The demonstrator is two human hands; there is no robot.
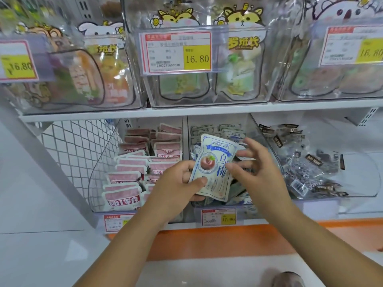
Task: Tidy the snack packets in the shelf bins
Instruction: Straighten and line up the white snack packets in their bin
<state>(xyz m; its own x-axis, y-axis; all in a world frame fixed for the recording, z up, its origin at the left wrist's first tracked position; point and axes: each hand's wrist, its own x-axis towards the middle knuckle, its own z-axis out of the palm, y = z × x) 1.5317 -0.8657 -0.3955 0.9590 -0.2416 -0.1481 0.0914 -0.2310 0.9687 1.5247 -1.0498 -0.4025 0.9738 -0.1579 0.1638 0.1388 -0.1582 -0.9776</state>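
A blue-and-white snack packet (211,166) is held upright, printed face toward the camera, just in front of and slightly above the middle bin (189,131) of the lower shelf. The left hand (178,187) grips its lower left corner, thumb across the front and the other fingers tucked behind. The right hand (255,168) is spread, fingers nearly straight, with the thumb tip touching the packet's right edge. It shows no clear pinch.

Inside the middle bin, matching packets (228,129) stand in rows toward the back, while those nearer the front, below the held packet, lie loose and overlapping. To the left of the middle bin, pink packets (132,162) sit stacked in fairly even rows. To its right, clear packets with dark labels (306,162) lie in a loose heap. A price tag (219,217) hangs on the middle bin's front. Above it, another shelf carries clear bins of cartoon-printed bags (240,59).

The step in hand looks like straightening the middle bin: one packet has been lifted out and squared up for re-placing. The next move probably calls for the right hand to steady or take the packet, then slot it upright behind the front wall, facing the same way as the back rows, before gathering the slumped ones beneath.
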